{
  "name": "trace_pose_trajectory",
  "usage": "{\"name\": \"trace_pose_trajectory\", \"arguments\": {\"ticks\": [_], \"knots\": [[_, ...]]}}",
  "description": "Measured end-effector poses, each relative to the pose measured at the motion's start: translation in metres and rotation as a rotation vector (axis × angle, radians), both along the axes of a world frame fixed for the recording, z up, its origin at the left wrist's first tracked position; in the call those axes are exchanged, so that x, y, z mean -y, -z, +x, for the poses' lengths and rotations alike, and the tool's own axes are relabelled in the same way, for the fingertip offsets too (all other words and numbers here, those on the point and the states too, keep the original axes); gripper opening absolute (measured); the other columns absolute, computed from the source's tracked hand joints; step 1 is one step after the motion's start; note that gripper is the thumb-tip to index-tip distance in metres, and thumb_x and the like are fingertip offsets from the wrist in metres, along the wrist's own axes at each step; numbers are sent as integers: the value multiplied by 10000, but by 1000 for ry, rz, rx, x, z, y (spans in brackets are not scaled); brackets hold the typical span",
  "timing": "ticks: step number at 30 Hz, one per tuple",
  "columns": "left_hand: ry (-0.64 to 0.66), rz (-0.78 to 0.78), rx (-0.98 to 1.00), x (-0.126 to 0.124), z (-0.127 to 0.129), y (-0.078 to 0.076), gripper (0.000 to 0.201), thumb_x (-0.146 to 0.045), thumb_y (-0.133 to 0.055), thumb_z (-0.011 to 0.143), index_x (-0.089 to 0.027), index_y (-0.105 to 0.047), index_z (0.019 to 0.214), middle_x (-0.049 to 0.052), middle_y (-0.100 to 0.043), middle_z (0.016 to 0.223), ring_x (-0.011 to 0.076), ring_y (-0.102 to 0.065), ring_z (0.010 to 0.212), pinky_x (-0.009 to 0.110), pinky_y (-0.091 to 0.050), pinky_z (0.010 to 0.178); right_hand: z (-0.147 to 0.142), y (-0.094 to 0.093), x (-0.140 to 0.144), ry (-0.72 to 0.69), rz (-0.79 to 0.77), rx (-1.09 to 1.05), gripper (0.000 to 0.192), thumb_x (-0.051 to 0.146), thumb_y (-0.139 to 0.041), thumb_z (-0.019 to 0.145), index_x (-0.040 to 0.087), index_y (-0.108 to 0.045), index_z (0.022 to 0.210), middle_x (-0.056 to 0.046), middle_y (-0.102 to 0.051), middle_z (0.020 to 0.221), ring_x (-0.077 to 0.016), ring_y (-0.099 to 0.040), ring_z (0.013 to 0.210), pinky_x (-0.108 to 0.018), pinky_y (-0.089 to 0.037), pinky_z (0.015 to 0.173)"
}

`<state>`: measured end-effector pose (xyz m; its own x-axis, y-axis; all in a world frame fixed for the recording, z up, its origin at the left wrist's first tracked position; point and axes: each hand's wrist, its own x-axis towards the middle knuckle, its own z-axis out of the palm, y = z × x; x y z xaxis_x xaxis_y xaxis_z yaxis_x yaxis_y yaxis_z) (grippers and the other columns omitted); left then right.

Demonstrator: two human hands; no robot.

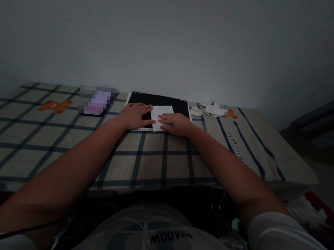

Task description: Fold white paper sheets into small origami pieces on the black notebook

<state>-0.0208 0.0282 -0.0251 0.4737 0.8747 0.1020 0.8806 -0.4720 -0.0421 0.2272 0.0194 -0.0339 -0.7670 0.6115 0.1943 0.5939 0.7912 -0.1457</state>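
Note:
A white sheet of paper (163,109) lies on a black sheet or board (160,99) with white edging and small marks along its rim. My left hand (135,115) rests flat on the black surface, fingers spread, its fingertips at the paper's left edge. On the right part of the paper lies my right hand (175,124), palm down with the fingers stretched out and slightly apart. Part of the paper is hidden under the right hand. Neither hand grips anything.
A checked tablecloth (151,163) covers the table. Left of the black sheet lies a phone-like object (97,102), its screen blurred. Folded white paper pieces (214,109) sit to the right. A grey wall (176,38) stands right behind the table.

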Motion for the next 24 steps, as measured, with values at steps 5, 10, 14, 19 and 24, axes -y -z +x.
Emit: {"name": "trace_pose_trajectory", "arguments": {"ticks": [5, 10, 14, 19, 24], "knots": [[-6, 56, 38, -1, 7, -1, 509, -485, -386, 1044, -246, -591, 1444, 42, -565, 1521, 260, -486, 1412, 422, -345, 1144, 1, 3, -3, -9, 11, 6, 424, 334, -579, 997, 159, -654, 1376, -106, -569, 1474, -247, -528, 1405, -422, -403, 1182], [-79, 95, 55, -7, 15, -2, 405, -356, -403, 1054, -256, -687, 1325, 39, -656, 1419, 241, -572, 1325, 396, -388, 1089, 2, 4, -5, -13, 24, -8, 418, 330, -583, 993, 157, -663, 1365, -98, -578, 1467, -253, -542, 1393, -420, -409, 1180], [-38, 62, 41, -6, 10, -5, 412, -407, -433, 1042, -304, -647, 1378, 4, -601, 1485, 250, -541, 1352, 416, -386, 1099, 2, 3, -3, -20, 19, -9, 425, 331, -584, 993, 142, -661, 1367, -113, -581, 1464, -257, -540, 1394, -422, -409, 1179], [-37, -26, -32, 0, 5, -11, 553, -527, -431, 1020, -274, -532, 1501, 7, -475, 1593, 303, -445, 1436, 461, -343, 1159, 2, 2, -2, -9, 5, -18, 408, 328, -589, 991, 178, -667, 1363, -96, -587, 1461, -246, -537, 1397, -427, -405, 1182], [-26, -142, -60, 0, 4, -13, 793, -673, -450, 961, -241, -332, 1615, 61, -321, 1675, 329, -314, 1523, 499, -252, 1216, 3, 3, -3, -17, 13, -15, 421, 330, -590, 992, 147, -663, 1364, -108, -591, 1456, -256, -543, 1390, -422, -406, 1184]]}}
